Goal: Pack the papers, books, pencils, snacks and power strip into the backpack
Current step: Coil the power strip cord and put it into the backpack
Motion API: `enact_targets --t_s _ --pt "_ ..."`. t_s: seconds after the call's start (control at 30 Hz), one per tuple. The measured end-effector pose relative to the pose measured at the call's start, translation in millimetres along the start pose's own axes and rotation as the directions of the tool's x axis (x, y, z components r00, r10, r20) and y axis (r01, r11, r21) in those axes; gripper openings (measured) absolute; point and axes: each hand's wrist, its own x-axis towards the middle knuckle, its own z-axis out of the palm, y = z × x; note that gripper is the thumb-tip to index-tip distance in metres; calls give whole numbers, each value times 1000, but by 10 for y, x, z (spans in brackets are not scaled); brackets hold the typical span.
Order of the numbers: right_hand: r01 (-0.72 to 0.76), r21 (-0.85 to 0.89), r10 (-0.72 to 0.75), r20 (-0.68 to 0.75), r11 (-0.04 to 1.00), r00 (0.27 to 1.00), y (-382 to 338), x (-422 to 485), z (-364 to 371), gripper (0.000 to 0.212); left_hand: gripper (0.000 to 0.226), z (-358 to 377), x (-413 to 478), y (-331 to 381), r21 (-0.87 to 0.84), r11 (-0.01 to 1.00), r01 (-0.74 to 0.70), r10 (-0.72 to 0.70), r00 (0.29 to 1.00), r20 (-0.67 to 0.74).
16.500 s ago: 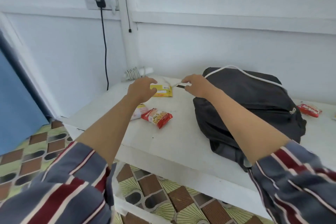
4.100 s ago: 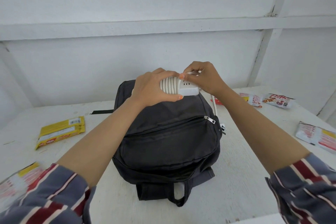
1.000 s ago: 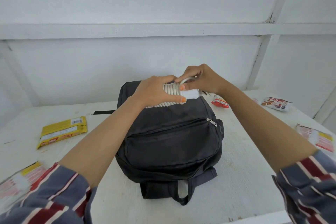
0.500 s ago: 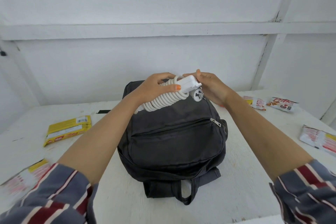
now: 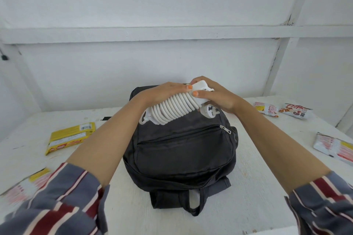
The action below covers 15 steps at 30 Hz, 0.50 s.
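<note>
— What are we holding here?

— We are gripping the white power strip [image 5: 172, 109] in both hands, its cord wound round it in tight loops. Our left hand [image 5: 162, 94] is closing over the coiled part. Our right hand [image 5: 219, 98] is clasping the bare end, thumb lying across it.

— And the plug [image 5: 210, 113]?

— It is hanging just under our right palm, prongs facing us.

— Where is the backpack [image 5: 183, 154] sitting?

— Directly below both hands, lying flat on the white table [image 5: 257, 187], front pocket zipped closed. We are holding the strip over its far end; we cannot tell whether the two are touching.

— Snacks?

— A yellow packet [image 5: 70, 137] is lying left of our left forearm. A red-and-white snack packet [image 5: 266, 108] is lying right of our right hand, with a second snack bag [image 5: 295, 110] just beside it.
</note>
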Motion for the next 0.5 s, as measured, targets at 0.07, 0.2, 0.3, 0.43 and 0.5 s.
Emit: enact_targets --t_s 0.07,0.2,0.3,0.43,0.5 --pt "13 34 -13 1 999 1000 -7 -18 4 36 41 31 18 1 -15 1000 10 -9 1000 17" --pt "28 102 -27 -14 994 1000 46 -77 19 36 57 114 85 -86 -15 999 34 -34 999 0" --pt "30 150 -23 -49 988 999 87 -129 24 26 64 145 131 -108 11 997 73 -72 996 -57" --pt "32 209 -6 -122 977 993 168 -163 14 21 51 195 53 -5 77 995 -60 75 971 -225" --pt "36 239 6 -172 970 985 201 -165 -3 21 78 239 -19 33 259 957 -133 203 943 -263"
